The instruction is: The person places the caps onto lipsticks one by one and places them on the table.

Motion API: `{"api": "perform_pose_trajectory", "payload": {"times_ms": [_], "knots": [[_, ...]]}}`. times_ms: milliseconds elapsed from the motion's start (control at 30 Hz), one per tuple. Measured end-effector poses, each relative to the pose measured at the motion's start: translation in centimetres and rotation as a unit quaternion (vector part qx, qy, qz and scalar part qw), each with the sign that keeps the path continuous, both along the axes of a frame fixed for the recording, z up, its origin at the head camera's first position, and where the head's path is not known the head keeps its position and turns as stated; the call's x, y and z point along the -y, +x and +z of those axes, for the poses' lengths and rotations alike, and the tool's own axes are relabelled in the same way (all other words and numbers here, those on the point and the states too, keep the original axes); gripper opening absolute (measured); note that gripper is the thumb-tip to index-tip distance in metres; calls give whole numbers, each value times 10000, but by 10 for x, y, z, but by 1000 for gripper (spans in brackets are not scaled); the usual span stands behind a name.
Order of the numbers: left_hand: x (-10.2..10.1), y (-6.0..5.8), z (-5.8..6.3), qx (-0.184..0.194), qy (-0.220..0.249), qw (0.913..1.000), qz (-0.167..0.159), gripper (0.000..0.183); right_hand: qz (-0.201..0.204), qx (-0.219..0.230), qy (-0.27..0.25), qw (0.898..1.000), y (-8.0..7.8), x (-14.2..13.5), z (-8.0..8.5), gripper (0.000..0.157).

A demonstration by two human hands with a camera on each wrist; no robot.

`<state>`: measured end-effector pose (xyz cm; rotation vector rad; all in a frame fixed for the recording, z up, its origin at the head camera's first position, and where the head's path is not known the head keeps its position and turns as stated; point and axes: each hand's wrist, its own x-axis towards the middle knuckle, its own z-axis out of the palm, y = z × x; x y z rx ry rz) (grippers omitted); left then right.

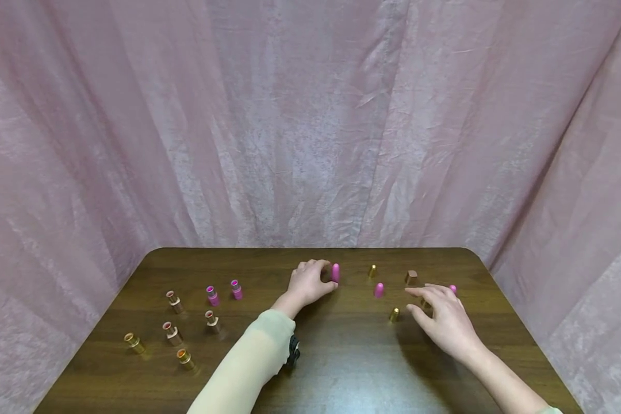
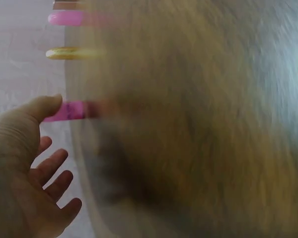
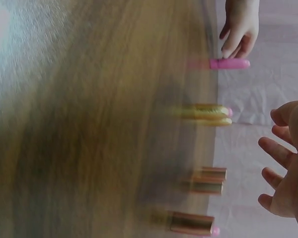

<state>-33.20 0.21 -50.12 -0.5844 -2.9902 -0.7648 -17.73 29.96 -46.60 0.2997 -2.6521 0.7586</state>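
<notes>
In the head view, my left hand (image 1: 306, 283) is beside an upright pink lipstick (image 1: 336, 272) that looks capped. Its thumb and fingertips are right at the lipstick's side. From the left wrist, the thumb overlaps the pink lipstick (image 2: 69, 110), while the other fingers are spread apart below. My right hand (image 1: 442, 319) hovers over the right part of the table with its fingers spread, holding nothing. Partly hidden beneath it is a brownish-gold cap (image 1: 425, 305). Nearest its thumb is a small gold cap (image 1: 395, 314).
Between and behind the hands stand a pink cap (image 1: 379, 290), a gold cap (image 1: 372, 271) and a copper cap (image 1: 411, 278). Another pink cap (image 1: 452, 289) shows past the right hand. Uncapped lipstick tubes in purple (image 1: 237, 290), copper (image 1: 212, 322) and gold (image 1: 185, 359) stand on the wooden table's left side.
</notes>
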Motion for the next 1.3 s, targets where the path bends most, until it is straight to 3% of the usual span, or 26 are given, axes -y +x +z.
{"api": "perform_pose_trajectory", "payload": {"times_ms": [100,367,733,1067,1300], "knots": [[8,2,12,-43,-79,10000,-38,73,-106,38,-37,9999,0,-8,7,34],[34,10,39,-659,-678,9952,-245,83,-333,127,-107,9993,4,-35,24,37],[46,41,66,-1160,-866,9864,-774,87,-483,46,-85,9988,13,-58,26,37],[48,79,75,-1264,-1019,9776,-1338,89,-364,276,-207,9987,17,-50,18,41],[47,103,67,-1547,-1250,9648,-1720,87,-87,240,-194,9995,14,-25,6,38]]}}
